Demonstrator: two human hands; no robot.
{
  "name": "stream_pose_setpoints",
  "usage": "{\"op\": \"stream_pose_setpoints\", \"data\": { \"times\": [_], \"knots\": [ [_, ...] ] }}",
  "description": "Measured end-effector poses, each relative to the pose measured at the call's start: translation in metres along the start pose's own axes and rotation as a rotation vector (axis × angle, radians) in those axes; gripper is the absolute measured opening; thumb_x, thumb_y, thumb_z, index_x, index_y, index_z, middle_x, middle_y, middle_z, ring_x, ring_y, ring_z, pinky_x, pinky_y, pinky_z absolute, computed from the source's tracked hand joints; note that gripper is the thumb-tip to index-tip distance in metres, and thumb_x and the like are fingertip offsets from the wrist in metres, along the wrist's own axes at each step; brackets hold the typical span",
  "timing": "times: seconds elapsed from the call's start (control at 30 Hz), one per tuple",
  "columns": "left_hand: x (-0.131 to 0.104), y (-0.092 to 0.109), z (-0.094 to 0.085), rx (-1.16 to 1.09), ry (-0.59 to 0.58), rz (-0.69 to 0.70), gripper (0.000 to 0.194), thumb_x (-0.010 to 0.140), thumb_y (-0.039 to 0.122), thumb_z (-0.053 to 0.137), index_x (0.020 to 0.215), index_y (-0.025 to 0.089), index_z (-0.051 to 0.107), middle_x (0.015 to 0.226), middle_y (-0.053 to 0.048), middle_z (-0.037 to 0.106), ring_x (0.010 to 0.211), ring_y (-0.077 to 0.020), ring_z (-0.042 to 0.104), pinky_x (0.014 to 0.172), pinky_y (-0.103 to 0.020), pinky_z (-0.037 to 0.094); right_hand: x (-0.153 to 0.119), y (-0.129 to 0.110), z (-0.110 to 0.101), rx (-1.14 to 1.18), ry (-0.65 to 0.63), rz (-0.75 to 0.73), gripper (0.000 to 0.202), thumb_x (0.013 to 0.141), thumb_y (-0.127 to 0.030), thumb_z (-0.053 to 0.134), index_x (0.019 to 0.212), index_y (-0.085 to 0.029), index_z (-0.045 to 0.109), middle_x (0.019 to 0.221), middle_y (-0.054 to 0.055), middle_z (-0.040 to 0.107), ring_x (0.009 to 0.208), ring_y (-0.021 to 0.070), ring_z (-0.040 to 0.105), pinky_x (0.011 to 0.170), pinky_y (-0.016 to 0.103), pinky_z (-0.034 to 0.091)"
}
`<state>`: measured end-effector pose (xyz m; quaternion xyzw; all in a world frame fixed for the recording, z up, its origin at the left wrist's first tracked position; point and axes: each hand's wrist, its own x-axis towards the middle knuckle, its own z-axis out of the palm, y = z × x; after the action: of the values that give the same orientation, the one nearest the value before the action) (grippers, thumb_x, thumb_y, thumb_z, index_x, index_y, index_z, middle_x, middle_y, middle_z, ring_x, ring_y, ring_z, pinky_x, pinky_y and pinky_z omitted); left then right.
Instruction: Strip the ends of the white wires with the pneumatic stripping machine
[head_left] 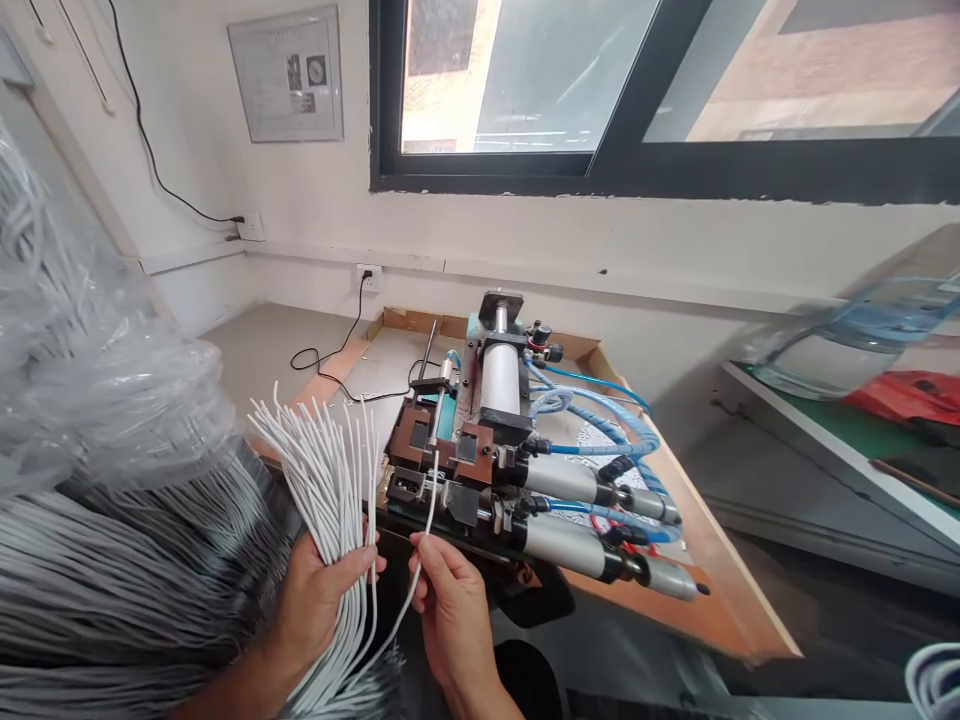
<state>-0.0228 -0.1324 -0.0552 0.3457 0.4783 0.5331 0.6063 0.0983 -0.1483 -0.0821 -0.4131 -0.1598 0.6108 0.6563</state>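
Observation:
My left hand [322, 590] is closed around a thick bundle of white cables [319, 480], whose cut ends fan out above the fist. Between thumb and fingertips, my right hand [454, 610] pinches a single white cable [432, 500] that curves up from the lower part of the bundle. The tip of that cable points up in front of a pneumatic machine [450, 450] with dark jaw blocks; from this angle I cannot tell whether it touches them. Silver cylinders [566, 545] extend from the machine toward the right.
A wooden-edged tray [720, 570] surrounds the machine, with blue air hoses [600, 450] looping on its right. Long grey cables [112, 600] are heaped at left under clear plastic wrap [112, 370]. A green-topped shelf [825, 420] holding a large bottle [885, 320] stands at right.

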Motion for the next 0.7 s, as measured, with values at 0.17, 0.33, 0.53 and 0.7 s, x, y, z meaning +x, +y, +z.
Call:
{"op": "stream_pose_setpoints", "data": {
  "times": [0.17,0.33,0.53,0.7],
  "knots": [
    [0.001,0.002,0.004,-0.005,0.005,-0.008,0.023,0.054,0.018,0.073,0.074,0.014,0.062,0.057,0.002,0.064,0.052,-0.0151,0.059,0.053,-0.025,0.046,0.005,-0.002,0.001,0.042,-0.020,0.046,0.026,0.061,-0.035,0.072,0.071,-0.011,0.068,0.049,-0.002,0.049,0.039,0.0029,0.031,0.037,0.016,0.020],
    [0.000,0.000,0.003,0.026,-0.010,0.004,0.025,0.054,0.019,0.073,0.075,0.014,0.062,0.060,0.001,0.065,0.052,-0.0156,0.059,0.053,-0.025,0.046,0.010,-0.003,0.004,0.061,-0.046,0.072,0.026,0.060,-0.035,0.072,0.068,-0.011,0.067,0.046,-0.004,0.046,0.038,0.0023,0.029,0.037,0.016,0.018],
    [-0.005,-0.002,0.002,0.092,-0.030,0.046,0.020,0.054,0.018,0.071,0.071,0.014,0.062,0.054,0.002,0.063,0.050,-0.0151,0.056,0.052,-0.025,0.045,0.009,-0.005,0.009,0.092,-0.145,0.113,0.028,0.064,-0.037,0.069,0.075,-0.011,0.066,0.046,-0.007,0.038,0.042,0.0046,0.031,0.042,0.018,0.027],
    [-0.006,-0.011,-0.005,0.191,-0.178,0.075,0.011,0.060,0.018,0.068,0.070,0.014,0.065,0.062,-0.001,0.066,0.059,-0.0171,0.057,0.060,-0.027,0.046,0.003,-0.007,0.014,0.056,-0.275,0.076,0.029,0.065,-0.039,0.068,0.059,-0.014,0.055,0.043,-0.008,0.032,0.039,0.0047,0.028,0.039,0.019,0.025]
  ]
}}
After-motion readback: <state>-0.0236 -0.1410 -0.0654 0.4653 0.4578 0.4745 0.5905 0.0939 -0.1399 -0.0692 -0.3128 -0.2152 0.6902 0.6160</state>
